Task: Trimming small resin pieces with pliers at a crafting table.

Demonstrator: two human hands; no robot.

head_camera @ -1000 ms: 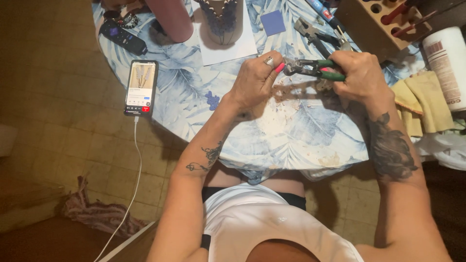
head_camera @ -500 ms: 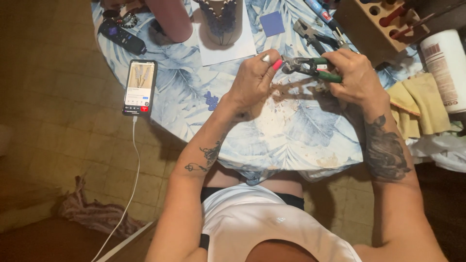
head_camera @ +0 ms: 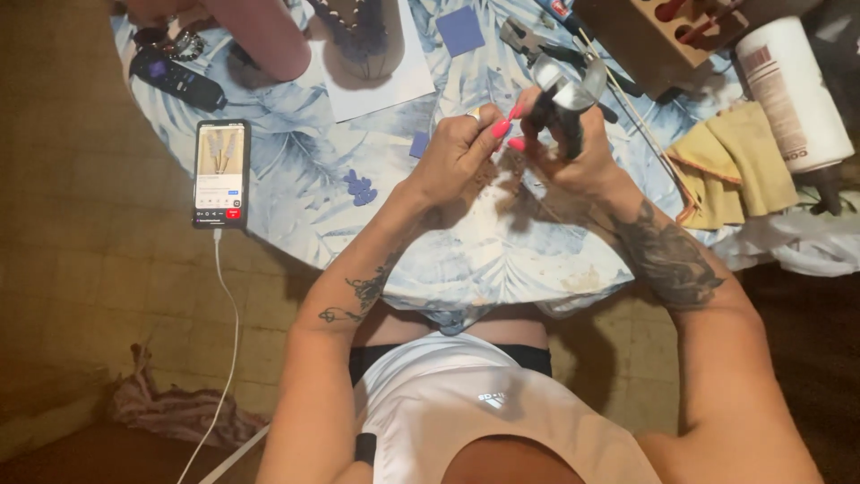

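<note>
Pliers (head_camera: pixel 563 100) with dark handles are sitting in the person's right hand (head_camera: pixel 573 152), which is clenching around the handles above the round table (head_camera: pixel 484 260). The metal head of the tool is pointing up and away from the person, over the middle of the table with its blue leaf-pattern cloth. The left hand (head_camera: pixel 461 157) is closing into a pinch just beside the right one, its pink-nailed fingertips (head_camera: pixel 502 128) almost touching the right hand; something very small may be between the fingers, but I cannot tell what it is.

On the left edge of the table a phone (head_camera: pixel 221 173) is lying face up with a lit screen, and a white cable (head_camera: pixel 228 358) is hanging from it down to the floor. Behind it a dark remote control (head_camera: pixel 179 81) is lying. A white sheet of paper (head_camera: pixel 376 76) and a small blue square (head_camera: pixel 460 31) are lying further back. A second pair of pliers (head_camera: pixel 528 40) is lying near the far edge. To the right, a yellow cloth (head_camera: pixel 735 161) is lying folded, and just beside it a white roll (head_camera: pixel 793 90). A wooden tool block (head_camera: pixel 663 31) is standing at the far right.
</note>
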